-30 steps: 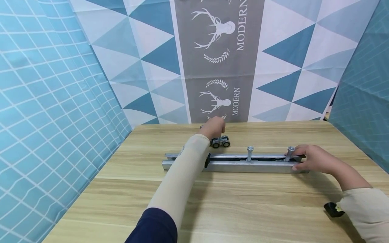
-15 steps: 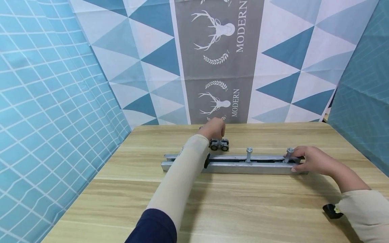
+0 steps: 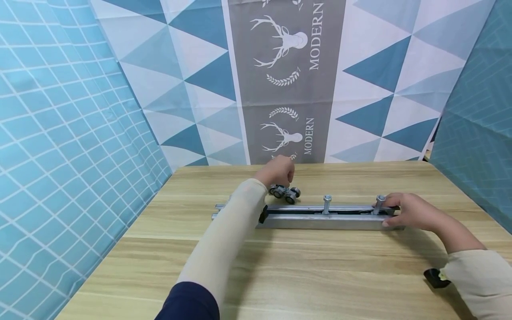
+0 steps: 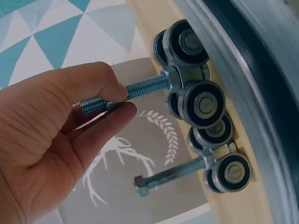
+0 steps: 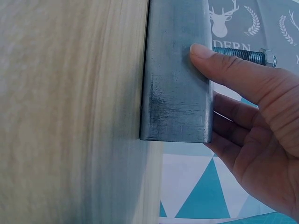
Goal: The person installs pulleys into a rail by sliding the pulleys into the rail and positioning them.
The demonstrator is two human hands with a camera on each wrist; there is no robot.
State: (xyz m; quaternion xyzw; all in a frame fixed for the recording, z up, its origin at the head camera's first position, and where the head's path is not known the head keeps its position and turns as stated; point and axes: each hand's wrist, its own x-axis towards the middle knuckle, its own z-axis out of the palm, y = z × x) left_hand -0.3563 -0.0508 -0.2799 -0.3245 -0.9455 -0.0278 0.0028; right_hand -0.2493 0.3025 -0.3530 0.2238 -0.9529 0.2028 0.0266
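My left hand (image 3: 278, 170) pinches the threaded bolt (image 4: 149, 87) of a roller trolley (image 4: 204, 105) between thumb and fingers, behind the rail in the head view. The trolley has black-and-metal wheels and a nut at the base of its bolt. Beside it in the left wrist view stands a second roller trolley (image 4: 233, 172), its bolt ending in a hex head. A long grey metal channel rail (image 3: 312, 222) lies across the table, slot upward. My right hand (image 3: 416, 212) grips its right end, thumb on the near wall. Two bolts rise from the slot, one bolt (image 3: 327, 204) mid-rail, another bolt (image 3: 378, 204) by my right fingers.
The wooden table (image 3: 320, 275) reaches back to a patterned curtain (image 3: 288, 89). Blue tiled-pattern cloth (image 3: 72, 146) hangs along the left, teal cloth (image 3: 476, 115) at the right. My left forearm (image 3: 224, 240) crosses over the rail's left part.
The held trolley has turned at an angle and come slightly nearer the rail as my left hand and forearm shifted left. My right hand keeps its grip on the rail's end.
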